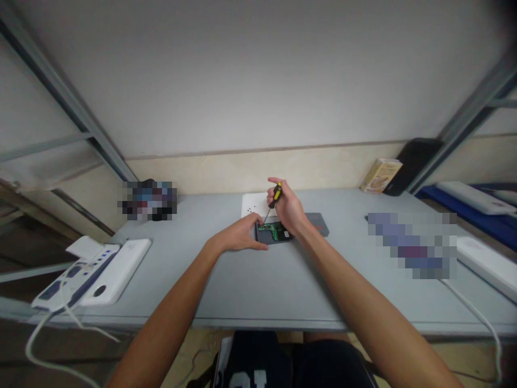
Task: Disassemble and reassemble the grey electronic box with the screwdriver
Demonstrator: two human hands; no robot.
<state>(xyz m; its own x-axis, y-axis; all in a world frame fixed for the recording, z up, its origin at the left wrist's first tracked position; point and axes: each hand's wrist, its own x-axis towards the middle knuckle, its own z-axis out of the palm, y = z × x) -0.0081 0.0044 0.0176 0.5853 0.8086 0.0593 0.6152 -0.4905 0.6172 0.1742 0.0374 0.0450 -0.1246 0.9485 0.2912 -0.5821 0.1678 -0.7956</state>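
Observation:
An opened black device with a green circuit board (pixel 276 231) lies flat on the grey desk. My left hand (pixel 244 233) grips its left end, thumb along the near edge and fingers at the far corner. In my right hand (pixel 287 206) is a yellow-and-black screwdriver (pixel 276 195), tilted, its shaft running down to the board's left part near my left fingertips. Whether the tip sits in a screw is too small to tell. Behind the device is a white sheet (pixel 252 205) with several small dark screws on it. A dark grey flat panel (pixel 319 223) lies to the right, partly behind my right wrist.
At left are a white power strip (pixel 81 275) with cables and a white box-shaped device (pixel 121 269). A yellow box (pixel 381 175) and a black case (pixel 416 164) lean at the back right. A white long object (pixel 487 264) lies at the right edge. Metal posts frame both sides.

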